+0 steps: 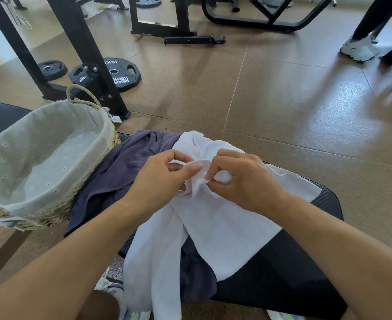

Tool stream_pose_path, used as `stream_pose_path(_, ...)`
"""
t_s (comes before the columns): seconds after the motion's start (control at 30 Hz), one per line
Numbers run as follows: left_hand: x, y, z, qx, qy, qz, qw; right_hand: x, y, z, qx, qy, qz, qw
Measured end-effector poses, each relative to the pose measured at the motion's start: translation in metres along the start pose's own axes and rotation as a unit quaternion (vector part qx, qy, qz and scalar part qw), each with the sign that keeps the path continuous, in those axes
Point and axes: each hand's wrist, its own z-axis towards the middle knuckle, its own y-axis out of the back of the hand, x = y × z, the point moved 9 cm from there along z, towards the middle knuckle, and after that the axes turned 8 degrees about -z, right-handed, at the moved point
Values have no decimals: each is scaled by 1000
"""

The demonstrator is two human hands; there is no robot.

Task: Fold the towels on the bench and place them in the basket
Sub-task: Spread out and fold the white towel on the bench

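Both hands on the white towel (225, 227)

I see my left hand (160, 179) and right hand (243, 179) pinching its bunched edge above the bench (282, 273), basket (40, 158) left of it.

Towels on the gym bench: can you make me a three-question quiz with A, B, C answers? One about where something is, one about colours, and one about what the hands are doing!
1. Where is the wicker basket?
A. Left of the towels
B. On the far floor by the weight plates
C. Under the bench

2. What colours are the two towels?
A. Red and green
B. White and dark purple
C. Both yellow

3. What are the hands doing?
A. Resting flat on the bench
B. Lifting the basket
C. Pinching the white towel

Answers:
1 A, the basket sits left of the pile.
2 B, a white towel lies over a dark purple towel on the black bench.
3 C, the left hand and right hand both pinch bunched white cloth.
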Motion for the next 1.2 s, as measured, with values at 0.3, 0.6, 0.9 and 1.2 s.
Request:
stream_pose_path(0.3,-8,4,-3,-6,-14,17,1000,-15,-2,5,26,-70,71,995)
stream_pose_path(0.6,-5,1,-1,-2,-8,-20,1000,-18,-1,5,30,-92,61,993)
stream_pose_path(0.9,-11,-1,-5,-18,-56,53,997,-14,1,6,22,-81,116,990)
stream_pose_path(1.2,-14,-7,-9,22,-65,30,997,-20,3,4,8,-98,99,990)
